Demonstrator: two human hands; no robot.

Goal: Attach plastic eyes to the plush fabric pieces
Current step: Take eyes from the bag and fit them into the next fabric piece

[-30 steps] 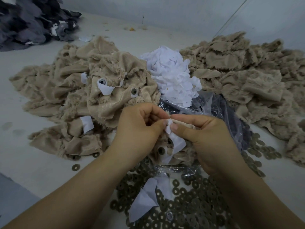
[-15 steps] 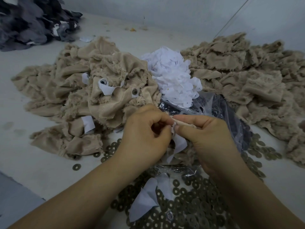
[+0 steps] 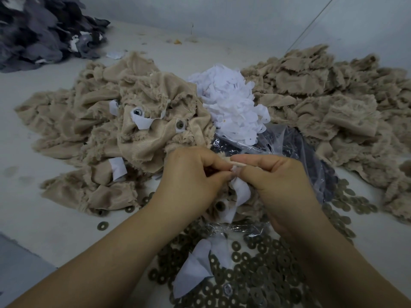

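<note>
Fuzzy beige plush pieces; glossy clear plastic bag; matt dark washers; white cloth scraps.

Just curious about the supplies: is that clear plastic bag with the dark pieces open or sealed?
Cannot tell. The clear bag lies crumpled behind the right hand; its mouth is hidden.

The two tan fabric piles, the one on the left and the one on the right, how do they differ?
The left tan pile shows fitted eyes and white patches; the right tan pile shows neither. The left pile's pieces look crumpled, many with the smooth backing up; the right pile's lie flatter, in overlapping layers. Both are the same tan plush, flanking the white scrap heap.
</note>
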